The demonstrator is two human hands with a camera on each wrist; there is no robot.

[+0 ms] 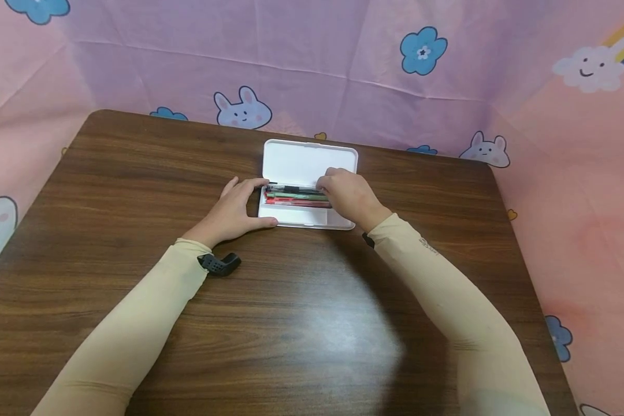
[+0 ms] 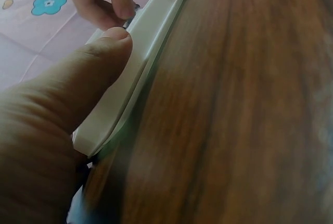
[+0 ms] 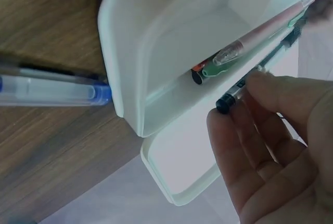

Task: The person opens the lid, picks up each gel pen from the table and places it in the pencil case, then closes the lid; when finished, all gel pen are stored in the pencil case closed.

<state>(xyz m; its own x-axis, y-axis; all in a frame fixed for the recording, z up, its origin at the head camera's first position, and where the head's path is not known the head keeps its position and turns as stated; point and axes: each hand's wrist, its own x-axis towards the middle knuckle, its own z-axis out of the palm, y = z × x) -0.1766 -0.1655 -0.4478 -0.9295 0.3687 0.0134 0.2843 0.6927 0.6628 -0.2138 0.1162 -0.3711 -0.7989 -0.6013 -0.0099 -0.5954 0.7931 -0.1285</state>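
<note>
A white pencil case (image 1: 310,162) lies on the table with its lid tipped back. My left hand (image 1: 229,214) spans its left end, thumb at the front edge and fingers near the hinge; the thumb (image 2: 112,47) presses against the case in the left wrist view. Inside the case are a red pen (image 1: 299,203) and a green pen (image 1: 291,196). My right hand (image 1: 352,196) pinches a black pen (image 3: 270,54) near one end between thumb and fingers, over the case's back part. The pen's other end reaches toward the left hand.
A clear pen with blue ends (image 3: 57,89) lies on the wooden table (image 1: 270,312) beside the case in the right wrist view; the right arm hides it from the head view. A patterned cloth (image 1: 312,52) hangs behind the table's back edge.
</note>
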